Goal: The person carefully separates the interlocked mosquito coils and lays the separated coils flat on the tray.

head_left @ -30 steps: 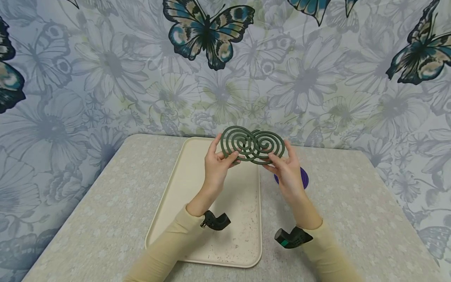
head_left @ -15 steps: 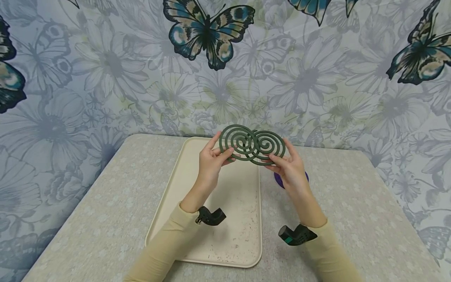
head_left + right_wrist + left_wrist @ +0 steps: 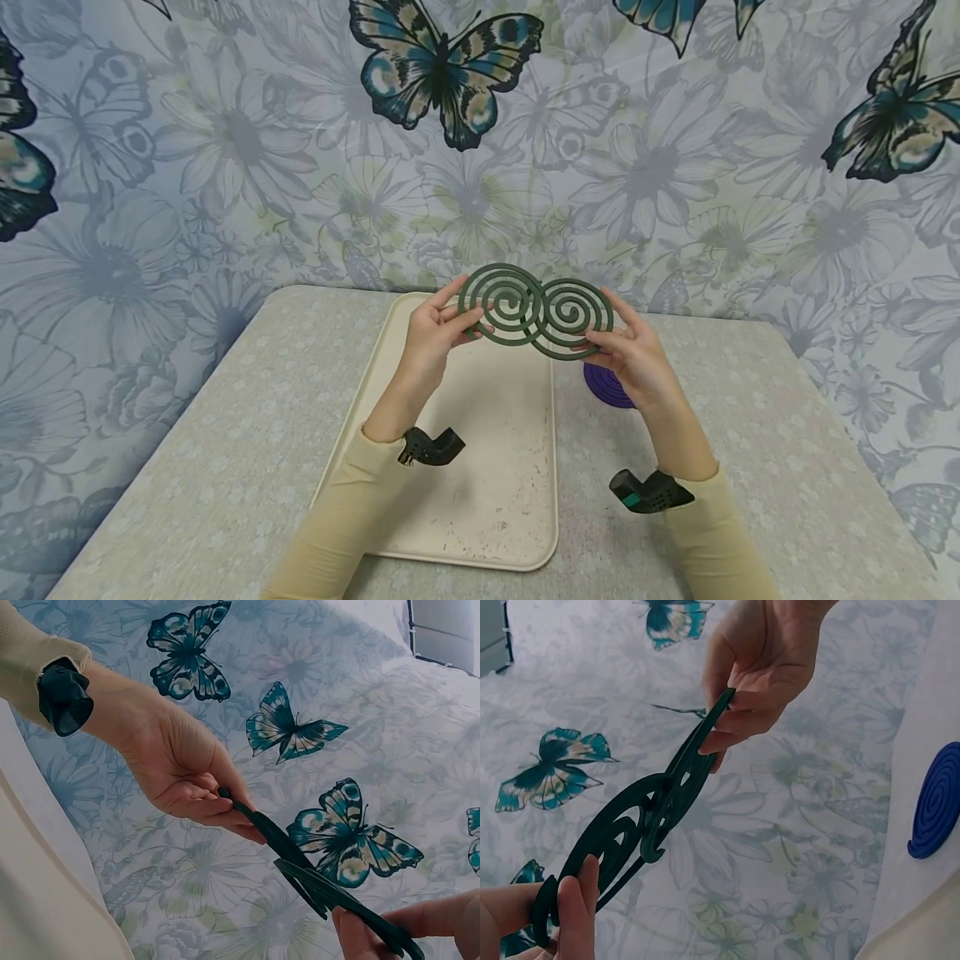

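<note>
Two green mosquito coils, the left one [image 3: 501, 305] and the right one [image 3: 576, 318], are held up above the table, overlapping and seemingly interlinked at the middle. My left hand [image 3: 433, 333] pinches the outer edge of the left coil between thumb and fingers. On the other side, my right hand [image 3: 637, 358] grips the outer edge of the right coil the same way. The left wrist view shows the coils edge-on, with the right hand [image 3: 761, 671] at the top and the left hand's fingers [image 3: 576, 904] at lower left.
A purple spiral coil [image 3: 609, 387] lies on the table [image 3: 765, 417], partly behind my right hand. The cream tray [image 3: 502, 467] sits below my hands, with dark specks on its near part. A butterfly-printed cloth [image 3: 247, 167] hangs behind the table.
My hands have moved apart, left hand leftward and right hand rightward. The coils overlap less than before and tilt down at the right. More of the purple coil shows.
</note>
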Motion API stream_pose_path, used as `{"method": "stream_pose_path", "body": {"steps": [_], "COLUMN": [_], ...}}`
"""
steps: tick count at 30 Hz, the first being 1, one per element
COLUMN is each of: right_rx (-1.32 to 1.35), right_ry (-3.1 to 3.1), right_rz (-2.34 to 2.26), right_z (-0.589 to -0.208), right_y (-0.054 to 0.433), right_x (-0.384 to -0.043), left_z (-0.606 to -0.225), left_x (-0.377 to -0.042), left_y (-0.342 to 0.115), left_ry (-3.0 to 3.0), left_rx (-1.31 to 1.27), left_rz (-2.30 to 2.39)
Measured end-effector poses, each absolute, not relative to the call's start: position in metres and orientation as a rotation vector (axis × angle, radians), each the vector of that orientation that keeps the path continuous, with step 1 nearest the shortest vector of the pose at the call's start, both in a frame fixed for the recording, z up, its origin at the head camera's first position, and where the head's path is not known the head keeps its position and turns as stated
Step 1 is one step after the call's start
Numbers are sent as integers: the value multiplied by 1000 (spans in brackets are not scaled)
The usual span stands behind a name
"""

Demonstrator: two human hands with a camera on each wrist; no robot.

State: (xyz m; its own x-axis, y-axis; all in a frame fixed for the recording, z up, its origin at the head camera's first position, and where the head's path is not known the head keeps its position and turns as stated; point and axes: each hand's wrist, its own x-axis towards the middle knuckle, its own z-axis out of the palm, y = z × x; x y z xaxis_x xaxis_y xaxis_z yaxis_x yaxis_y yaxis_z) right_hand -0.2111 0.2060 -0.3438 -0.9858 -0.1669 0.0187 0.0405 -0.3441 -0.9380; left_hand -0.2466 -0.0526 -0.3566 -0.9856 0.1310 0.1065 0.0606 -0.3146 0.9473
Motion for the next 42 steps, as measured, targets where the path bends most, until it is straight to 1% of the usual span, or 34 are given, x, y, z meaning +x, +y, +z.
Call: {"method": "stream_pose_path", "body": {"steps": [5, 11, 18, 27, 32, 37, 42], "right_rx": [-156, -155, -142, -269, -202, -97, -97], "right_ry": [1727, 1756, 1809, 1810, 1757, 1768, 1771], "right_rz": [-2495, -2570, -2643, -2661, -2678, -2668, -2644], "right_z": [-344, -348, -354, -364, -362, -359, -356], "right_y": [205, 202, 191, 176, 178, 182, 187], "right_x": [-211, -212, -211, -209, -209, -209, -210], "left_z": [-357, -364, -369, -371, -370, -368, -367], "left_x": [-245, -240, -234, -234, -235, -237, -241], "left_y": [-49, -34, -24, -22, -27, -30, -35], "left_ry": [1825, 1836, 1779, 1774, 1821, 1838, 1832], "left_rx": [234, 199, 195, 192, 190, 129, 107], "left_rz": [2490, 2479, 2630, 2673, 2662, 2659, 2649]}}
